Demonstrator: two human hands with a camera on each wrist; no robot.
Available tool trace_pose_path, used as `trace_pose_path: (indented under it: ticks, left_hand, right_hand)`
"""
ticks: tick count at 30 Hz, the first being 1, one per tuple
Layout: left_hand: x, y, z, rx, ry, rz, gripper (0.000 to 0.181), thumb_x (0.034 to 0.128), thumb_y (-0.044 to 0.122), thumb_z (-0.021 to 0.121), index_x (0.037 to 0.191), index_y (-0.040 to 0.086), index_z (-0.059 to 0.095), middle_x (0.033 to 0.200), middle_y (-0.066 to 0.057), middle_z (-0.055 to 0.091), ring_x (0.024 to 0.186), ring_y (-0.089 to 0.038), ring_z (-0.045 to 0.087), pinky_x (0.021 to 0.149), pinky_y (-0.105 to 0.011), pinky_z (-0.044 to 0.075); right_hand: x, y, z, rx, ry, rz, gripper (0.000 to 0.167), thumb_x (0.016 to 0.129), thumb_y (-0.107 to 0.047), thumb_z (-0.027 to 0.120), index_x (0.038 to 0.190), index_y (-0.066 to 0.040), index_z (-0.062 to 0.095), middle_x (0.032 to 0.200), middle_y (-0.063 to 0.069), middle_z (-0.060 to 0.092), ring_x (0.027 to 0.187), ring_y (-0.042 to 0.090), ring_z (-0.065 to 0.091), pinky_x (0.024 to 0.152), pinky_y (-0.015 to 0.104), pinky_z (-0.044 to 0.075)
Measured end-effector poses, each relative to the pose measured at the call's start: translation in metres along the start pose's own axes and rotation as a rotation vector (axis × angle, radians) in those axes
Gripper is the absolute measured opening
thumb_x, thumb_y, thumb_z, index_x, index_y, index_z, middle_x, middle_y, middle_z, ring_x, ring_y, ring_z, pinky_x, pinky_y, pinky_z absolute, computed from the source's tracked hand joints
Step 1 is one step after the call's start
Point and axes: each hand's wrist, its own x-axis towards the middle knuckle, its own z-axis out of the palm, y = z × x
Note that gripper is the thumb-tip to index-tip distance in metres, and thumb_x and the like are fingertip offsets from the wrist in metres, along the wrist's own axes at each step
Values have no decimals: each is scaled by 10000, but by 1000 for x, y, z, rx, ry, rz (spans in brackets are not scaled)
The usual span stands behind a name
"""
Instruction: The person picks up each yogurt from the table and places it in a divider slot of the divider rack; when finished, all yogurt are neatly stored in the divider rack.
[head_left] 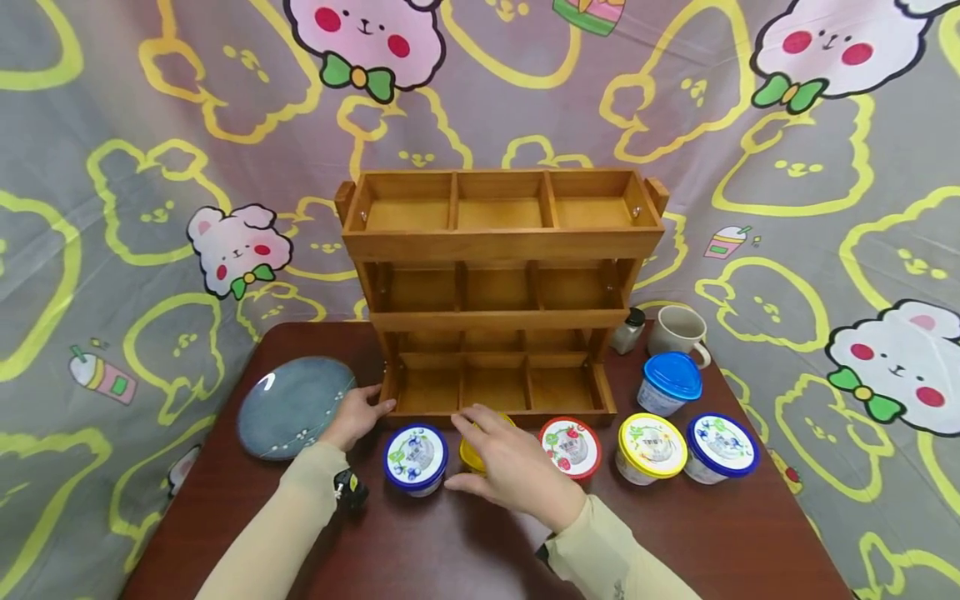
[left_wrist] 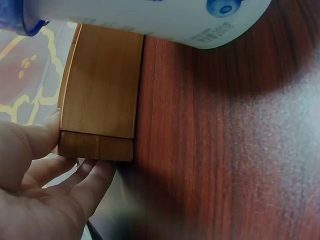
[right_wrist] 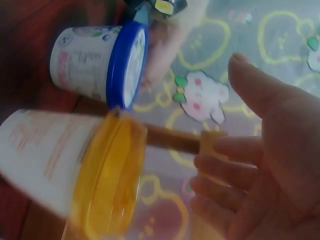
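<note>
A three-tier wooden rack (head_left: pixel 502 244) with divided compartments stands at the back of the table. At its lower left front corner, my left hand (head_left: pixel 351 421) pinches the wood between thumb and fingers, seen close up in the left wrist view. My right hand (head_left: pixel 521 467) hovers with fingers spread over a tub with a yellow lid (right_wrist: pixel 107 175), apart from it and partly covering it in the head view. Left of that tub stands a blue-lidded tub (head_left: pixel 416 457) with blueberry pictures. A red-lidded tub (head_left: pixel 573 448) with strawberry pictures is to the right.
Farther right are another yellow-lidded tub (head_left: pixel 651 446), a blueberry tub (head_left: pixel 723 446) and a tub with a plain blue lid (head_left: pixel 672 379). Behind them stand a mug (head_left: pixel 671 333) and a small dark-capped jar (head_left: pixel 628 332). A grey-blue plate (head_left: pixel 288 408) lies at left.
</note>
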Motion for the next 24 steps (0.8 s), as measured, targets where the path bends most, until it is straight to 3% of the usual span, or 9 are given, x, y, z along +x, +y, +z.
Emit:
trace_pose_path:
  ticks: [7,15,19,24]
  left_hand:
    - [0,-1,1,-12,15,16,541,970,156,644,1388,-136,463,1375,-343,488,1294,-477,438,1066,-575,353]
    - [0,0,2,-24,15,16,534,978,169,638,1390,-126,469,1366,-331,505,1271,-462,470,1042,-564,391]
    - [0,-2,2,-20,17,26,533,977,164,638,1386,-132,468,1364,-331,506,1275,-463,464,1047,-566,383]
    - [0,-4,2,-17,24,39,519,974,156,639,1369,-142,481,1343,-336,521,1258,-464,477,1045,-565,383]
  right_hand:
    - [40,-16,10,-68,-172,-10,882,806,-604,732,1430,-21,510,1382,104,547,1258,225,535,1022,354,456]
    - [74,-30,29,-152,-382,78,1048,691,-667,787,1449,-14,473,1320,98,550,1160,232,561,979,340,482]
    - [79,-38,42,-159,-435,153,1195,629,-712,794,1502,-9,381,1417,125,480,1238,254,510,1016,341,458]
    - [82,-48,58,-94,-443,277,1285,599,-700,822,1540,-10,283,1483,152,401,1317,292,445,1043,351,437]
